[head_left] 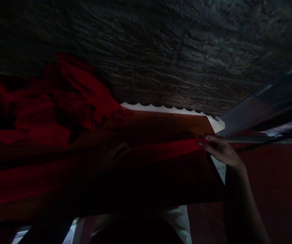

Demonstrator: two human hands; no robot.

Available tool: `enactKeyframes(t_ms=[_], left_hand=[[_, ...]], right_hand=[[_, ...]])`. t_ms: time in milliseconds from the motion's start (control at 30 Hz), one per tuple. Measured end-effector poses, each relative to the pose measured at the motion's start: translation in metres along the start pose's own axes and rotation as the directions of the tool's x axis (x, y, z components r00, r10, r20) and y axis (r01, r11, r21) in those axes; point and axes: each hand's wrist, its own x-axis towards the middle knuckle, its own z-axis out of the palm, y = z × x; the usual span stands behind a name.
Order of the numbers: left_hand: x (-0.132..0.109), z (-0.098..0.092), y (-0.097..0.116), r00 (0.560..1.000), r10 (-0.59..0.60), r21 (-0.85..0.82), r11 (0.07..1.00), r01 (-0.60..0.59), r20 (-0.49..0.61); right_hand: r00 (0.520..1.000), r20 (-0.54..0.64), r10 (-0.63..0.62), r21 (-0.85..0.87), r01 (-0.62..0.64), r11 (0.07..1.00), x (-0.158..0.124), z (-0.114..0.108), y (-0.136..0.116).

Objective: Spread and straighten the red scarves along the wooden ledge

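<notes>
A long, narrow red cloth [171, 148] stretches across the dark wooden table [166, 123] from the left edge of the view towards the right end. My right hand [219, 149] pinches its right end between thumb and fingers, close to the table's corner. Deep in shadow, my left hand [117, 151] is at the cloth's middle, with thumb and forefinger close together on it. The rest of that hand is too dark to make out. Farther left, the cloth's wider part [29, 179] lies along the table.
A crumpled heap of red fringed scarves [54, 105] sits at the back left against the rough stone wall [156, 51]. White scalloped edging [161, 108] runs along the table's back. On the right are a grey metal frame [257, 105] and red floor [275, 183].
</notes>
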Motion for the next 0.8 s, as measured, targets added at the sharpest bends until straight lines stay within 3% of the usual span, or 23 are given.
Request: enactKeyframes(t_ms=[100, 200, 333, 533, 667, 800], left_hand=[[0.002, -0.003, 0.004, 0.998, -0.057, -0.014, 0.998, 0.057, 0.025], [0.004, -0.005, 0.006, 0.998, -0.058, 0.007, 0.998, 0.058, 0.021], [0.005, -0.006, 0.005, 0.998, -0.048, 0.03, 0.998, 0.047, 0.03], [0.006, -0.001, 0.003, 0.999, -0.043, 0.061, 0.997, 0.042, 0.016], [0.007, 0.001, 0.003, 0.998, -0.063, 0.11, 0.992, 0.062, 0.006], [0.007, 0.004, 0.001, 0.998, -0.052, 0.162, 0.985, 0.055, -0.018]], right_hand=[[0.998, 0.032, 0.047, -0.048, -0.046, 0.998, 0.029, 0.002, 0.002], [0.988, 0.121, 0.099, -0.223, -0.07, 0.972, 0.056, 0.008, 0.012], [0.967, 0.212, 0.142, -0.388, -0.05, 0.92, 0.068, 0.014, 0.019], [0.99, 0.114, 0.081, -0.403, -0.029, 0.915, 0.066, 0.018, 0.028], [0.985, 0.144, 0.095, -0.429, -0.024, 0.903, 0.068, 0.026, 0.037], [0.998, 0.011, 0.065, -0.442, -0.054, 0.895, 0.064, 0.035, 0.039]])
